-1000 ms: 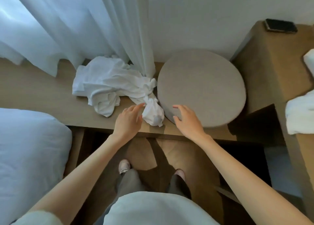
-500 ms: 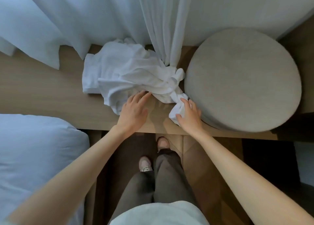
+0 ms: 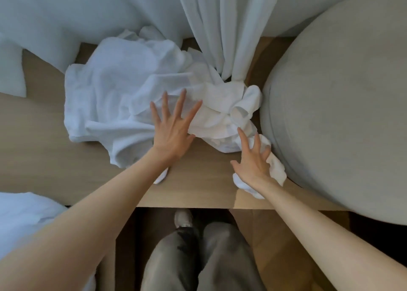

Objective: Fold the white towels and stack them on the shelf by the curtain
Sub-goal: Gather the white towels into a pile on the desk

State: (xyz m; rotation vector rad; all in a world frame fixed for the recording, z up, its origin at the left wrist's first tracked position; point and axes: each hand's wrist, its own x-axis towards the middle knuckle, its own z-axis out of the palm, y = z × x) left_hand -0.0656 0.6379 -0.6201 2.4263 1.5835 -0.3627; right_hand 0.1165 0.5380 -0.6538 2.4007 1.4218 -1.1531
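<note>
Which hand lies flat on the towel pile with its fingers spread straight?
The left hand, flat on the crumpled white towels. The right hand has bent fingers over the twisted end beside the round grey cushion.

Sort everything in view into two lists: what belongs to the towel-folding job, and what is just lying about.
Belongs to the job:
crumpled white towels
wooden shelf
curtain
left hand, spread flat on the towels
right hand, touching their near end

Just lying about:
round grey stool
white bedding, lower left
</note>
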